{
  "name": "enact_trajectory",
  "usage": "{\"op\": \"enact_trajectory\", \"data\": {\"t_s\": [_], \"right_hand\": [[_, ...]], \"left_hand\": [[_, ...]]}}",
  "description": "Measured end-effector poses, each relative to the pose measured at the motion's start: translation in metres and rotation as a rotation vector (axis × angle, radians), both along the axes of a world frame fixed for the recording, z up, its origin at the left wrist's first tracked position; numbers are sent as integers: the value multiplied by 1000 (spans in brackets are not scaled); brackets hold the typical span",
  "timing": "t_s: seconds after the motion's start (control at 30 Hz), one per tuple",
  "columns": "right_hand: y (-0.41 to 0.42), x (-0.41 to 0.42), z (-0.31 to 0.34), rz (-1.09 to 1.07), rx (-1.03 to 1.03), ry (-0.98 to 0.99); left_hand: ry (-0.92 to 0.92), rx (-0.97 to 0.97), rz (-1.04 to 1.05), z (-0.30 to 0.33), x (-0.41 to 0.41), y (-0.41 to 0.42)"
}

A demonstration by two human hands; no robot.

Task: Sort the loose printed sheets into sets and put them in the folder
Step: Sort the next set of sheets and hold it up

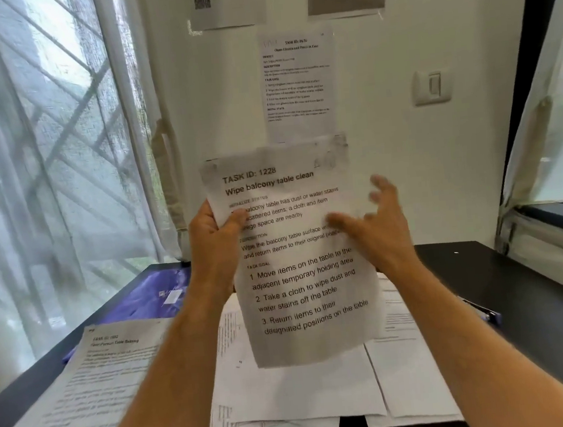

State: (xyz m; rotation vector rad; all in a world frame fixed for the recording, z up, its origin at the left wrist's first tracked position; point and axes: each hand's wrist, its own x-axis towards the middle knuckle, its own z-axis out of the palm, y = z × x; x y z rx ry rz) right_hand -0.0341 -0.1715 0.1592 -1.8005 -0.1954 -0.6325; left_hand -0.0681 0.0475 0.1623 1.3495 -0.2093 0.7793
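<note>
My left hand (214,233) holds a crumpled printed sheet (300,280) headed "TASK ID: 1228" upright above the table, thumb pinching its left edge. My right hand (373,221) is blurred at the sheet's right edge, fingers spread and loose, thumb over the print; whether it touches the paper I cannot tell. A purple folder (150,294) lies at the table's back left. Loose printed sheets (301,394) are spread on the table under my arms, and another printed sheet (94,386) lies at the front left.
The black table (523,310) stands against a white wall with taped papers (298,84) and a light switch (432,86). A curtained window (43,150) is on the left, a second window (553,159) on the right. A blue object (485,314) lies beside the sheets.
</note>
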Motion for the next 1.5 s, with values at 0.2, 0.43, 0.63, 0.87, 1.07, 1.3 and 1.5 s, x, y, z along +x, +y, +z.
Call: {"op": "enact_trajectory", "data": {"t_s": [0.2,0.43,0.63,0.87,1.07,1.3,1.5], "right_hand": [[-20,4,-43,311,131,236],[-21,-3,-40,379,271,98],[-22,-4,-56,366,240,152],[-22,-4,-69,409,227,226],[-14,-2,-78,344,111,237],[-14,-2,-70,152,20,210],[-63,-2,-46,72,-86,328]], "left_hand": [[217,-9,-262,-29,4,3],[131,249,-76,-46,1,-13],[143,125,-195,-62,0,-11],[201,116,-215,-73,4,-13],[216,120,-198,-79,8,-13],[281,157,-211,-73,21,-24],[605,145,-495,-78,35,-56]]}}
